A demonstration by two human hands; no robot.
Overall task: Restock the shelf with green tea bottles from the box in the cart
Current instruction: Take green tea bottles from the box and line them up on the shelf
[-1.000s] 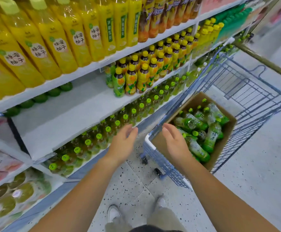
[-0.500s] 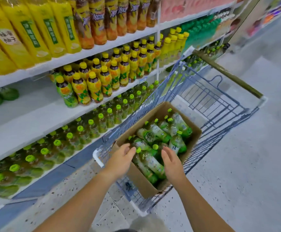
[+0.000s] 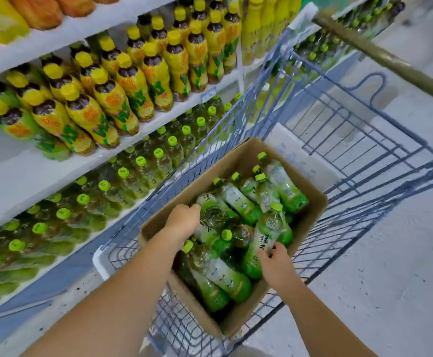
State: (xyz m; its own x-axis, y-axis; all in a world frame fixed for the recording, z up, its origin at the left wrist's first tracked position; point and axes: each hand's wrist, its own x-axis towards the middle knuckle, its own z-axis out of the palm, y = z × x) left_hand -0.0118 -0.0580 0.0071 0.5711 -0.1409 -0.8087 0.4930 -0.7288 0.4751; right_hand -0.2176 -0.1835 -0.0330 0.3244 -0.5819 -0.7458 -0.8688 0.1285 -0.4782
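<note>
An open cardboard box (image 3: 238, 161) sits in the blue wire cart (image 3: 365, 140) and holds several green tea bottles lying in a jumble. My left hand (image 3: 182, 221) is inside the box at its left side, fingers curled onto a green tea bottle (image 3: 214, 215) that lies with its base toward me. My right hand (image 3: 274, 264) is at the box's right side, fingers wrapped on the lower part of a more upright green tea bottle (image 3: 269, 228) with a green cap. Both grips are partly hidden by the hands.
The white shelves (image 3: 12, 176) on the left carry yellow-capped bottles (image 3: 112, 99) on the middle level and green-capped tea bottles (image 3: 138, 173) on the lower level. The cart handle (image 3: 380, 55) crosses the upper right. Grey floor lies to the right.
Both hands went from hovering over the cart's near edge down into the box and closed onto bottles. The view swung right and down toward the cart.
</note>
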